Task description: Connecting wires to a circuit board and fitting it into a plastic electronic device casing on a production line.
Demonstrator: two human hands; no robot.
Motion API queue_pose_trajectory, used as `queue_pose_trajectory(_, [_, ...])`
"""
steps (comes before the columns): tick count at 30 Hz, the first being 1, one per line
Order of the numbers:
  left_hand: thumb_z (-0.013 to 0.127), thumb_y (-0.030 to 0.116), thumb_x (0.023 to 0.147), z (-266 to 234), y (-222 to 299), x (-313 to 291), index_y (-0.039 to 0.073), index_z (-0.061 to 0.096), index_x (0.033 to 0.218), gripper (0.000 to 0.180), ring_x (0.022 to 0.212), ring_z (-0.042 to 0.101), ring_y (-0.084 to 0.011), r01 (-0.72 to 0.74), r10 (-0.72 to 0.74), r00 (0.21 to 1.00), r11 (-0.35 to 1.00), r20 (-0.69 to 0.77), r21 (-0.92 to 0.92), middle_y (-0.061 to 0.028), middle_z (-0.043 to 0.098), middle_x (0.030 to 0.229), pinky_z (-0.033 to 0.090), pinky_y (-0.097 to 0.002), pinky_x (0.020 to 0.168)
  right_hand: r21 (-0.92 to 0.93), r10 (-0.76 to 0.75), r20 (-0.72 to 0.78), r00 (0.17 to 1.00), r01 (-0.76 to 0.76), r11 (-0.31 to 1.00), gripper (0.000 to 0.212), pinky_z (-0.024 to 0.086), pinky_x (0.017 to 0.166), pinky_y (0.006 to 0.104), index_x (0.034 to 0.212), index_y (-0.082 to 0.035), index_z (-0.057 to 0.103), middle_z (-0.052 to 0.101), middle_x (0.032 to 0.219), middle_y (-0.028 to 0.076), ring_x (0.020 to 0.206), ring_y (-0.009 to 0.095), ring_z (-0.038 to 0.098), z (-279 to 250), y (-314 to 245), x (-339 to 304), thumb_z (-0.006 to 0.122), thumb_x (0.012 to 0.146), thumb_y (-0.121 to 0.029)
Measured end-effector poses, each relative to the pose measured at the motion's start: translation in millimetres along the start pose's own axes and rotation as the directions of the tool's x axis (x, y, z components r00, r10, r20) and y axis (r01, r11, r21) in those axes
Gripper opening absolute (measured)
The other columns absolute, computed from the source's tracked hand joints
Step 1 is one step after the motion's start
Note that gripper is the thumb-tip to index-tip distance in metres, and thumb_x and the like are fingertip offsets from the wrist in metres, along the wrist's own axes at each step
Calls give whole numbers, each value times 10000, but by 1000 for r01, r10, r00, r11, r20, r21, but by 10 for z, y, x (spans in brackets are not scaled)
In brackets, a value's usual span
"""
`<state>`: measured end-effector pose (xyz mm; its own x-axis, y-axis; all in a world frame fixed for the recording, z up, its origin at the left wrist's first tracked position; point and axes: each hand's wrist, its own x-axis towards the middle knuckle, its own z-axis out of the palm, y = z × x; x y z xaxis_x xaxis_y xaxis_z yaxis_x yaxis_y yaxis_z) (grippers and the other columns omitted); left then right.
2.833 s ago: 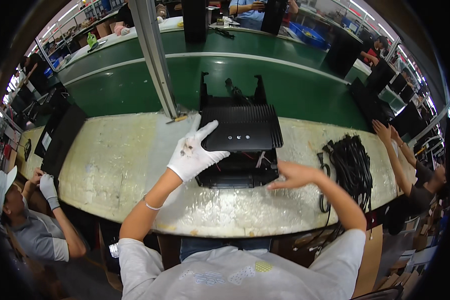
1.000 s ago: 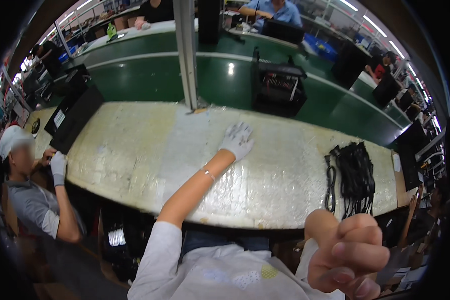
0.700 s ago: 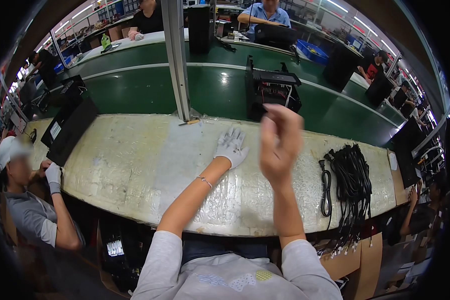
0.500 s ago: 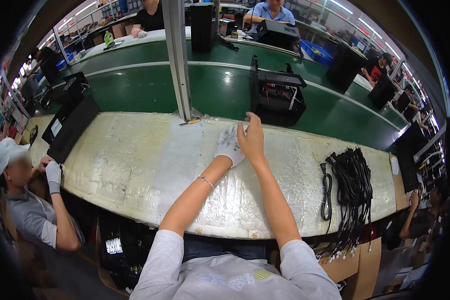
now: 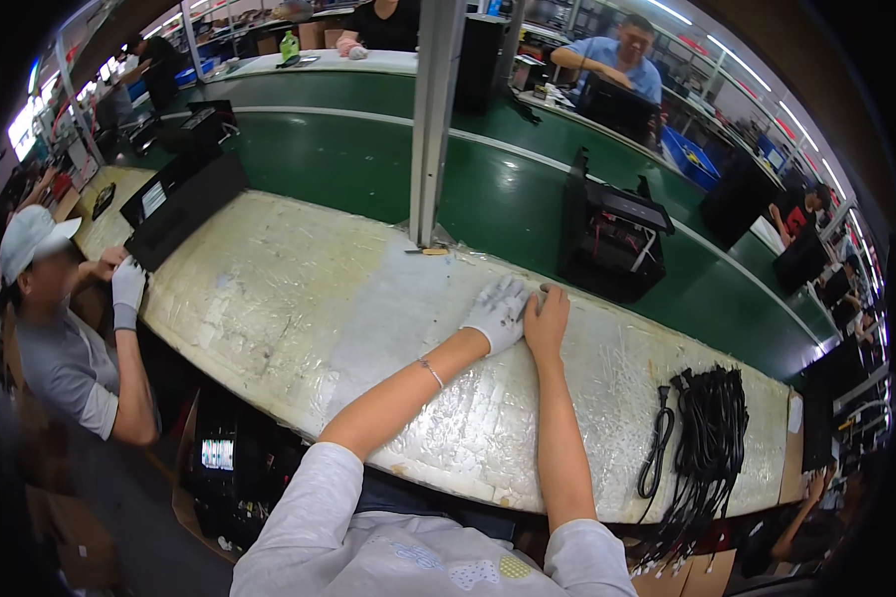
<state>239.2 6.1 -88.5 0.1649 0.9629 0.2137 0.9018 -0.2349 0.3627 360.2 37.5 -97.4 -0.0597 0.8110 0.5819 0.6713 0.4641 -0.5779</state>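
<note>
My left hand (image 5: 500, 310), in a pale glove smudged grey at the fingers, lies flat on the plastic-covered worktable (image 5: 299, 289) near its far edge. The fingers are stretched out and hold nothing. Close against it rests my bare right hand (image 5: 546, 316), its fingers slightly bent and pointing away from me. I see nothing in it. Beyond my hands, on the green conveyor belt (image 5: 368, 149), stands an open black computer case (image 5: 622, 239) with red and white wires inside. It is apart from both hands.
A bundle of black power cables (image 5: 709, 423) hangs over the near edge at right, beside one coiled cable (image 5: 657, 448). A metal post (image 5: 430, 129) rises at the far edge, with a small yellow-handled tool (image 5: 430, 252) by its foot. A co-worker (image 5: 75, 328) handles a black panel (image 5: 184, 214) at left.
My right hand has come down from its raised pose to rest beside the left. The view has turned, shifting the belt and computer case rightward in the picture.
</note>
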Motion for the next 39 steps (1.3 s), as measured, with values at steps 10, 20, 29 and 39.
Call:
queue_pose_trajectory(10, [361, 298, 944, -32, 26, -12, 36, 415, 1409, 537, 1418, 267, -336, -13, 17, 999, 995, 39, -103, -180, 367, 1490, 145, -443, 1172, -19, -16, 46, 999, 17, 1000, 147, 420, 860, 442, 966, -2, 597, 569, 1028, 190, 987, 374, 516, -10, 67, 27, 598, 857, -101])
queue_pose_trajectory(20, [345, 315, 950, 12, -1, -30, 23, 440, 1382, 531, 1406, 289, -342, -12, 10, 1000, 995, -17, -100, -188, 392, 1469, 162, -438, 1165, -8, -31, 58, 998, 31, 999, 125, 421, 857, 433, 937, -8, 609, 564, 1031, 183, 979, 366, 517, 14, 81, 19, 589, 866, -110])
queue_pose_trajectory(29, [358, 312, 946, -77, 37, -59, 24, 456, 1370, 522, 1404, 292, -343, -16, 17, 1000, 994, 10, -110, -189, 399, 1462, 167, -434, 1164, -4, -26, 57, 998, 27, 1000, 128, 421, 851, 430, 935, -4, 607, 565, 1025, 177, 972, 365, 518, -5, 72, 13, 580, 874, -113])
queue_pose_trajectory(39, [399, 322, 933, -51, 23, -36, 25, 423, 1398, 553, 1422, 254, -323, -13, 16, 999, 996, 32, -86, -172, 386, 1475, 147, -421, 1172, -10, -30, 48, 998, 30, 999, 120, 421, 853, 424, 917, -6, 619, 572, 1025, 173, 973, 357, 515, 4, 74, 22, 584, 869, -109])
